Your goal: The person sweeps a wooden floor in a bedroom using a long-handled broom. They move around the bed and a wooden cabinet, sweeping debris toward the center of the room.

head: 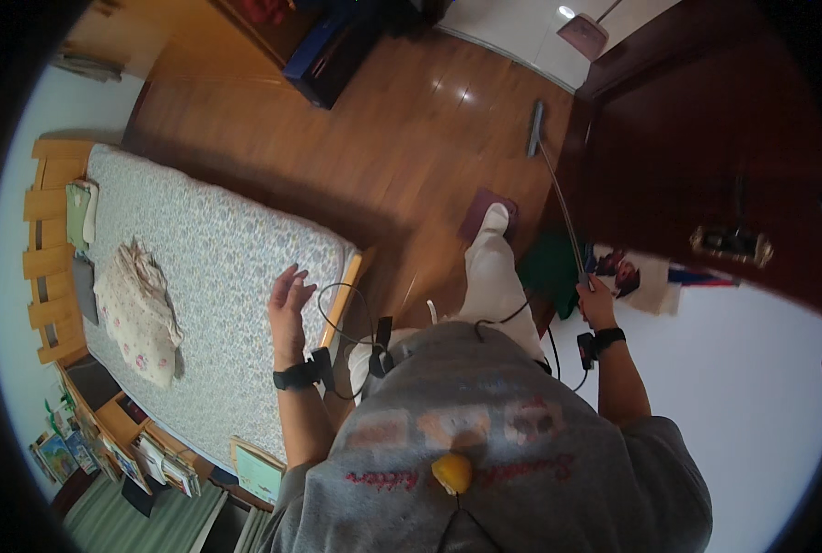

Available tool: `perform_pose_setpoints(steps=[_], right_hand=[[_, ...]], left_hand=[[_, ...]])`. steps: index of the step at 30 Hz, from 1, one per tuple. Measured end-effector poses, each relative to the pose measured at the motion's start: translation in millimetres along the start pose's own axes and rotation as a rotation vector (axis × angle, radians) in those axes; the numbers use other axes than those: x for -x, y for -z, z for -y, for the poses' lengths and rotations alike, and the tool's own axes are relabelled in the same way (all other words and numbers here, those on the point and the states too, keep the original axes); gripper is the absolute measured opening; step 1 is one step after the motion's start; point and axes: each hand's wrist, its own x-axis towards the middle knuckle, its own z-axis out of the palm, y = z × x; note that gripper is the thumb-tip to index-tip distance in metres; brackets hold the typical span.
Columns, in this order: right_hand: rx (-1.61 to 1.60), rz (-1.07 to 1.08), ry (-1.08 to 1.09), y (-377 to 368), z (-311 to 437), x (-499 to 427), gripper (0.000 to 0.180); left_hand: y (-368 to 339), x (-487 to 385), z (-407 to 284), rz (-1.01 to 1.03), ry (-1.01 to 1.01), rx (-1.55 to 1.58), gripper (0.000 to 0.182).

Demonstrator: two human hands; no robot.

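My right hand (596,302) is closed around the handle end of a long-handled floor tool (562,200), by its look a broom or a floor squeegee. Its thin metal pole runs away from me to a narrow grey head (535,129) resting on the wooden floor. My left hand (290,297), palm up with bent fingers, is raised and holds nothing; in the picture it overlaps the edge of the bed (231,228). Both wrists wear black straps with small devices and cables.
A dark red door (694,159) with an ornate handle stands to the right, bags (632,276) beside it. A dustpan-like object (584,36) is on the pale floor beyond. A dark blue box (331,59) lies ahead by a wooden cabinet. Books (165,463) fill a shelf beyond the bed.
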Motion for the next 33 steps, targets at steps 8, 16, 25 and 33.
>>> perform_pose_setpoints(steps=[8,16,25,33], right_hand=[[0.018,0.031,-0.037,81,45,-52,0.025],[-0.041,-0.07,-0.057,13,21,22,0.019],[-0.513,0.286,-0.364,-11,57,55,0.009],[-0.841,0.49,-0.528,-38,157,-118,0.021]], left_hand=[[-95,-3,-33,0.169,0.026,-0.027,0.036],[-28,-9,-42,0.104,-0.005,-0.125,0.039],[-31,14,-36,0.09,0.108,-0.087,0.038],[-54,39,-43,-0.014,0.122,-0.12,0.038]])
